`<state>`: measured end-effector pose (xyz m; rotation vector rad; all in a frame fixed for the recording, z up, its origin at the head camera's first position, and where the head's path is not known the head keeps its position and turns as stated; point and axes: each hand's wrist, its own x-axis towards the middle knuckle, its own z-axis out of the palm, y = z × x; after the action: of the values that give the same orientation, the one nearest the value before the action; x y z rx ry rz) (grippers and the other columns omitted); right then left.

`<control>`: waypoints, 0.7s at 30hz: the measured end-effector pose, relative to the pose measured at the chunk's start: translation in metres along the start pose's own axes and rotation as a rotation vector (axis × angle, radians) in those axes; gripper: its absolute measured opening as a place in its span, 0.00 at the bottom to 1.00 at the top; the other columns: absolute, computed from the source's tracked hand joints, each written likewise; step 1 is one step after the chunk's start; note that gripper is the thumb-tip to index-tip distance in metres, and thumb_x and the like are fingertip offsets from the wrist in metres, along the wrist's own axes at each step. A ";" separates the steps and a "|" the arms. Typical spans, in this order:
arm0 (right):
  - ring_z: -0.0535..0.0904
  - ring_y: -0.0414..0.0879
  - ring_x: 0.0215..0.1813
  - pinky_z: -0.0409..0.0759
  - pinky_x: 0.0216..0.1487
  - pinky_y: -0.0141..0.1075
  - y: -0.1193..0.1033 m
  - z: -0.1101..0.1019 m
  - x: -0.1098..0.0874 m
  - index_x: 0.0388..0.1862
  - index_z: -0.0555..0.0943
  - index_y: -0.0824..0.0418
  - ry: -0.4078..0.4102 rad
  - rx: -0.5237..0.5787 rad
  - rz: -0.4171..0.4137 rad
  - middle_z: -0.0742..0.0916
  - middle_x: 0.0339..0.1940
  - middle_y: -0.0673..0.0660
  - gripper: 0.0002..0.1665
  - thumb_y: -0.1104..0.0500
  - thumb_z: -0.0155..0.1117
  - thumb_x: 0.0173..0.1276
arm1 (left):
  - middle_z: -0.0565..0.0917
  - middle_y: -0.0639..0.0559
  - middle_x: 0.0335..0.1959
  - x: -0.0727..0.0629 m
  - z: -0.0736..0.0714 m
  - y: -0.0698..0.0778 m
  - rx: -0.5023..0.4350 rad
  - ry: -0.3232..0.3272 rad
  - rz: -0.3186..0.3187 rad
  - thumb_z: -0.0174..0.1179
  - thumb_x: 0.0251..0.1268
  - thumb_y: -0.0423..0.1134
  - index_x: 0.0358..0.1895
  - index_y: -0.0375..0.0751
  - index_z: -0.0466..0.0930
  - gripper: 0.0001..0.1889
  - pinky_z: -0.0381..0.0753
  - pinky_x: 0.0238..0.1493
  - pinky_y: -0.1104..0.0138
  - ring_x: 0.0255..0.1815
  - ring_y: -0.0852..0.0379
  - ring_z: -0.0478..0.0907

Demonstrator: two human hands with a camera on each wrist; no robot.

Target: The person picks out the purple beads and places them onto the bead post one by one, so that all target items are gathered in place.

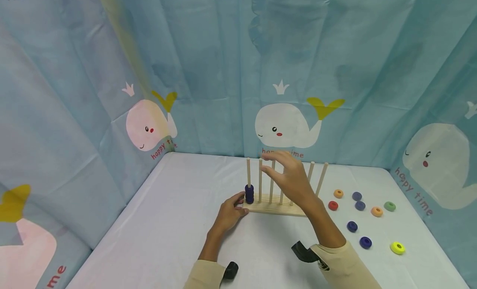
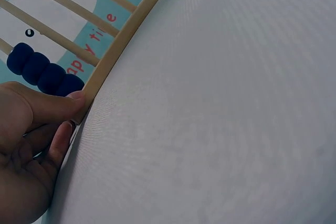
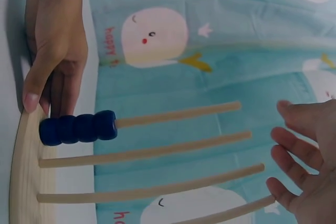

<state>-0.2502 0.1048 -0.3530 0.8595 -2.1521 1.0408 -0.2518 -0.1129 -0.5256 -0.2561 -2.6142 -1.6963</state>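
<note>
A wooden peg rack (image 1: pixel 277 209) stands on the table, with a row of upright pegs on its flat base. Several dark blue beads (image 1: pixel 249 194) are stacked at the bottom of its leftmost peg. My left hand (image 1: pixel 228 214) grips the left end of the base, thumb on the near edge and fingers behind, beside the blue stack. Above the pegs, my right hand (image 1: pixel 292 179) hovers with thumb and fingers spread apart and nothing between them. In the right wrist view, its fingertips (image 3: pixel 281 137) are close to the peg tops.
Loose ring beads lie on the white table (image 1: pixel 149 235) right of the rack: a red bead (image 1: pixel 333 205), a green bead (image 1: pixel 389 206), a yellow bead (image 1: pixel 397 247), orange ones and several blue or purple ones. A whale-print curtain (image 1: pixel 208 73) hangs behind and at both sides.
</note>
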 end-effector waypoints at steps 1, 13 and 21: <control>0.77 0.44 0.58 0.75 0.60 0.43 0.000 -0.001 -0.002 0.54 0.83 0.56 0.006 0.000 0.001 0.85 0.51 0.48 0.19 0.56 0.71 0.63 | 0.80 0.44 0.56 0.000 0.000 0.000 0.001 0.001 -0.001 0.67 0.58 0.33 0.69 0.44 0.69 0.33 0.78 0.54 0.59 0.51 0.52 0.79; 0.79 0.44 0.54 0.66 0.69 0.43 0.002 -0.022 -0.022 0.52 0.84 0.57 0.058 -0.007 0.030 0.86 0.48 0.47 0.18 0.58 0.71 0.63 | 0.80 0.43 0.56 0.001 0.001 -0.002 0.013 0.010 0.000 0.67 0.57 0.33 0.69 0.43 0.70 0.33 0.78 0.56 0.59 0.54 0.51 0.78; 0.78 0.41 0.50 0.77 0.52 0.34 0.015 -0.039 -0.039 0.53 0.84 0.55 0.077 -0.016 0.087 0.85 0.49 0.44 0.19 0.58 0.72 0.62 | 0.80 0.43 0.57 0.000 0.001 -0.002 0.010 0.004 0.007 0.67 0.59 0.33 0.69 0.43 0.69 0.32 0.78 0.55 0.59 0.54 0.51 0.79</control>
<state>-0.2281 0.1557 -0.3677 0.7126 -2.1470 1.0805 -0.2518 -0.1130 -0.5273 -0.2616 -2.6147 -1.6795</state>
